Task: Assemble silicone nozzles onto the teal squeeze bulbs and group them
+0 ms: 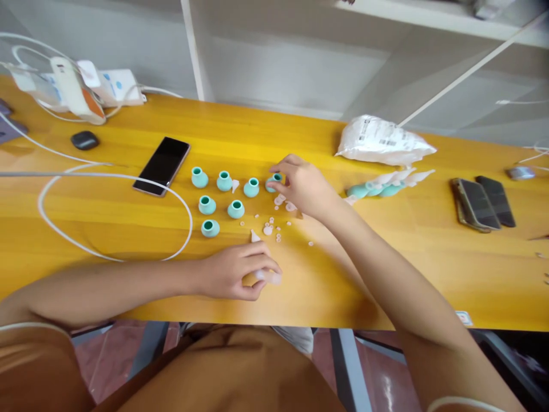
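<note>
My right hand [302, 186] has its thumb and fingers around a small teal rubber bulb [273, 183] with an open neck, at the right end of the back row. Several more teal bulbs, such as one front bulb [210, 228], stand on the table to its left, necks up. Nearer the table's front edge, my left hand [235, 270] pinches a translucent, pale tube-like piece [270, 277], blurred and partly hidden by the fingers. A pale pointed nozzle [255, 236] lies just beyond that hand. Several tiny translucent rings and discs [268, 230] are scattered between my hands.
Assembled teal bulbs with pale nozzles [386, 184] lie to the right, before a white plastic bag [381, 140]. A phone [163, 166] and a looped white cable [43, 200] occupy the left. Two dark phone-like devices [480, 203] lie far right. Chargers [122, 86] stand back left.
</note>
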Motion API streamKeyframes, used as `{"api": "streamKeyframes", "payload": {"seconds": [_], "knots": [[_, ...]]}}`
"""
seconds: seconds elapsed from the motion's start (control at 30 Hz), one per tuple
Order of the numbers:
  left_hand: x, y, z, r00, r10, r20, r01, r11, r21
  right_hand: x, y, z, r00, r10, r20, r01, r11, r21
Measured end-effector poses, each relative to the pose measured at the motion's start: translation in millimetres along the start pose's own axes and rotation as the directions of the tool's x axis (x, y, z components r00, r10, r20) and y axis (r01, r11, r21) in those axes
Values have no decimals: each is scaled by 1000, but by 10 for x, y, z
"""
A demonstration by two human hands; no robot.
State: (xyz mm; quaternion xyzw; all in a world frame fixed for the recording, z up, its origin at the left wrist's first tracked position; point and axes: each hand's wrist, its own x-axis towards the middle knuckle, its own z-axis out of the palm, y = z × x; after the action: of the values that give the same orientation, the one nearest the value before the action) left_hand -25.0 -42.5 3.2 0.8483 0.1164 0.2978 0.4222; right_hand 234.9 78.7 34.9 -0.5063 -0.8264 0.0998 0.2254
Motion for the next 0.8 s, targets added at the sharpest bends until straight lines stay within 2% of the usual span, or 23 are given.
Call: {"api": "streamKeyframes", "payload": {"seconds": [0.1, 0.2, 0.27, 0.33, 0.4, 0.5, 0.57, 0.63, 0.8], "knots": [[0, 1, -7, 1000, -21, 0, 21, 1000, 4, 84, 18, -30, 999, 30, 22, -30, 999, 23], [10, 9, -6, 999, -29, -17, 29, 1000, -8, -19, 38, -183, 985, 68, -159, -46, 989, 140], [20, 14, -3, 999, -39, -36, 39, 999, -21, -191, 24, -296, 952, 167, -258, -80, 946, 314], [31, 17, -1, 997, -61, -55, 59, 998, -37, -424, -30, -385, 933, 280, -225, -115, 826, 551], [40, 19, -2, 993, -87, -77, 83, 995, -54, -691, -127, -437, 915, 362, -175, -124, 668, 733], [54, 23, -11, 988, -113, -110, 106, 992, -66, -1096, -328, -444, 907, 418, 39, -242, 445, 862], [62, 25, -15, 985, -125, -118, 118, 991, -66, -1337, -473, -403, 892, 429, 141, -309, 353, 883], [67, 25, -13, 983, -140, -123, 131, 988, -78, -1544, -619, -338, 882, 447, 149, -329, 356, 875], [59, 24, 8, 964, -229, -135, 208, 966, -155, -1902, -955, -150, 833, 553, 4, -368, 547, 752]]}}
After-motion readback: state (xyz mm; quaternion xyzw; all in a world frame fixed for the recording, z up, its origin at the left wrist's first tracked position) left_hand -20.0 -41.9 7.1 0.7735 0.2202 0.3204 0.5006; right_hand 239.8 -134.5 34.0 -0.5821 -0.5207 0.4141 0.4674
